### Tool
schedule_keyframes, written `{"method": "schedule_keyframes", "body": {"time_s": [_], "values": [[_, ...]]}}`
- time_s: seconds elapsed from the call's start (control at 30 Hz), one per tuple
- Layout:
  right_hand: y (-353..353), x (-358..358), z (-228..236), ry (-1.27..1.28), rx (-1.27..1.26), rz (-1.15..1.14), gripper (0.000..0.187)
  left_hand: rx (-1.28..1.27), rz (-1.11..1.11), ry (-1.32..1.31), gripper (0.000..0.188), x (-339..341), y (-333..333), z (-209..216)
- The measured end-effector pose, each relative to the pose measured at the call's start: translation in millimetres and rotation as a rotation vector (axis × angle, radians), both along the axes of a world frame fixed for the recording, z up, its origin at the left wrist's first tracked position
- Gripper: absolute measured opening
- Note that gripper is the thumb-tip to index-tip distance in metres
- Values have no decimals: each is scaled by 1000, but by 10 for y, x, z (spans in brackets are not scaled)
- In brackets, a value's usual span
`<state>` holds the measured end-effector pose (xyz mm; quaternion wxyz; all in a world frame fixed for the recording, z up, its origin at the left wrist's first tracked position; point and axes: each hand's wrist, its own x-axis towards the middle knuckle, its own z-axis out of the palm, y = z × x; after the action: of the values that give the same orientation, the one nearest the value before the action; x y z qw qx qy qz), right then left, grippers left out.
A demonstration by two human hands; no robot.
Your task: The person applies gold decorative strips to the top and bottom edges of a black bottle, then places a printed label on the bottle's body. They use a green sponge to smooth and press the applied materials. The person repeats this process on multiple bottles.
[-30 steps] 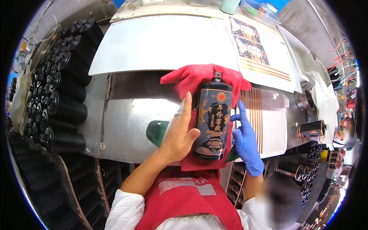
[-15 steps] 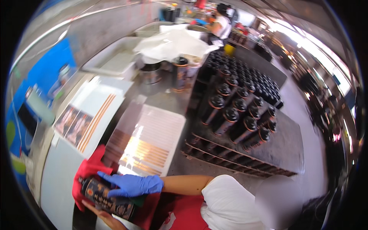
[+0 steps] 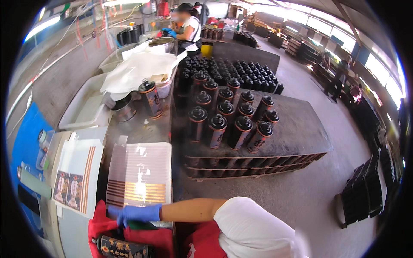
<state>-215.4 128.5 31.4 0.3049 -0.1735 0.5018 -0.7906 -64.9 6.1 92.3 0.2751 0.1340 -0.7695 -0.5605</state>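
Observation:
My right hand (image 3: 140, 213), in a blue glove, reaches in from the right over a red cloth (image 3: 100, 220). Its fingers look stretched and apart, slightly blurred. A green piece (image 3: 142, 225) shows just under the glove; whether the hand touches it I cannot tell. Below, a black bottle (image 3: 124, 248) with a printed gold and orange label lies on its side on the red cloth, its neck to the left. The lower edge of the picture cuts it off. My left hand is out of the picture.
A wet tray with copper-coloured strips (image 3: 140, 172) lies beyond my glove, with printed label sheets (image 3: 75, 180) to its left. Black bottles (image 3: 217, 129) crowd a dark rack table (image 3: 297, 129). One bottle (image 3: 150, 99) stands by a metal pot (image 3: 123, 109). A co-worker (image 3: 189, 30) stands far back.
The view has swung to the right. My gloved hand has come off the bottle and sits farther from it. My bare left hand, earlier under the bottle, has gone out of the picture.

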Motion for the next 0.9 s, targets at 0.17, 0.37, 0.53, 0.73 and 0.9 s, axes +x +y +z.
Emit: {"method": "schedule_keyframes", "body": {"time_s": [0.17,0.37,0.53,0.73,0.9], "values": [[298,-208,-118,-588,-189,155,29,-638,212,-152,29,468,-795,-443],[156,-167,465,151,344,-169,42,-637,473,-807,59,1177,-940,-895],[-96,489,1093,942,393,577,31,-474,496,-751,54,1234,-748,-906],[-974,-22,1154,848,449,304,21,-457,399,-692,55,1219,-589,-794],[-1149,-221,1223,1458,284,85,16,-83,273,-607,48,1218,-676,-673]]}}
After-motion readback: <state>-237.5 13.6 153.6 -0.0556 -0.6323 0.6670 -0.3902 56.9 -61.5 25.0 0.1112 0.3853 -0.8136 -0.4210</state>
